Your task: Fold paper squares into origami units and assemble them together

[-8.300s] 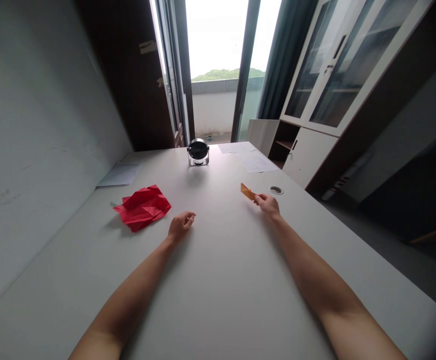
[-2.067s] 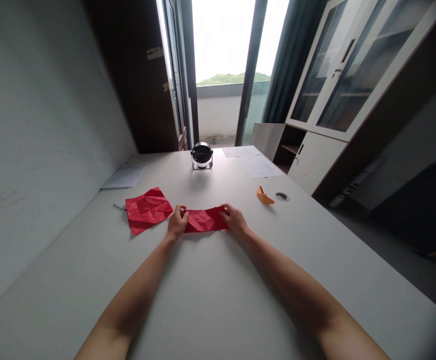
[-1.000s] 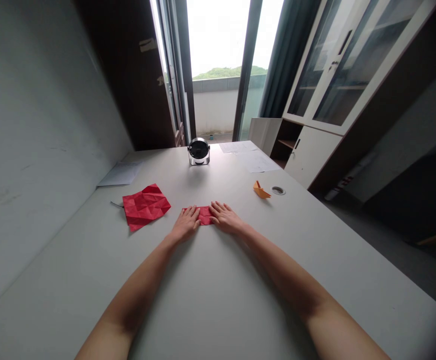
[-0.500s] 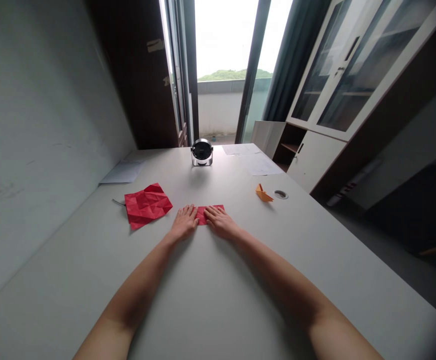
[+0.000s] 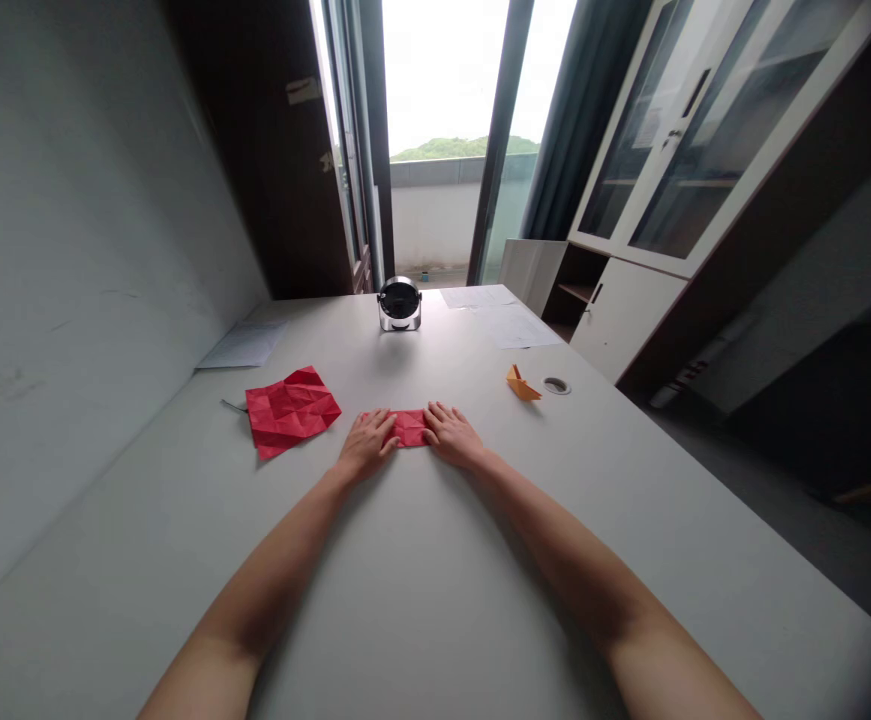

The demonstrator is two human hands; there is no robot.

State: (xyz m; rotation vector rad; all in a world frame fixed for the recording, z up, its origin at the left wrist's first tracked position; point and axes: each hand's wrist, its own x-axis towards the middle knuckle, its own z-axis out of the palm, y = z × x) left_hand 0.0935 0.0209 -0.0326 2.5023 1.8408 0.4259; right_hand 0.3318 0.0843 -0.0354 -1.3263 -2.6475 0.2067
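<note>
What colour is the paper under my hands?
Red; the paper shows best in the head view.

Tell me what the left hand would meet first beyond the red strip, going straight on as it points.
Probably the white papers at the back of the table: the left hand points forward and rightward, passing right of the round metal-framed object, though depth is uncertain.

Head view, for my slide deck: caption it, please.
Left hand and right hand flat on a red paper strip, white table beneath.
</note>
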